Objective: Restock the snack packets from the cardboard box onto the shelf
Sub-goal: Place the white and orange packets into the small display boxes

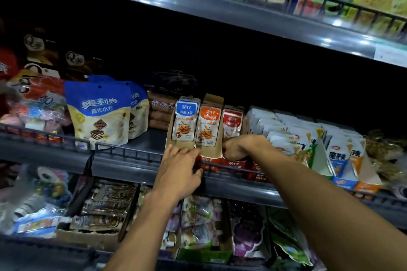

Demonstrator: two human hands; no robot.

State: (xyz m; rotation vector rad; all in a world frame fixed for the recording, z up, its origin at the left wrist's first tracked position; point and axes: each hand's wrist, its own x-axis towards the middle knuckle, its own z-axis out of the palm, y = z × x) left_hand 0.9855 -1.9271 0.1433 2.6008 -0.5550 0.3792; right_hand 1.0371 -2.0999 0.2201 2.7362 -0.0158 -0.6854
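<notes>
Head view: a cardboard box (198, 141) of snack packets (208, 126) is seen at centre on the shelf (136, 156). The left hand (179, 168), at seven o'clock of it, is curled over its front edge, apparently steadying it. The right hand (240, 146), at three o'clock, is curled at the red packets (232, 124); its grip cannot be told.

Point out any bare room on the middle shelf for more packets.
One bare patch of shelf floor: between the blue-and-cream biscuit pouches and the brown display box, behind the front rail. Right of the box it is crowded: red packets, then rows of white packets. Both hands sit at the box's front.
</notes>
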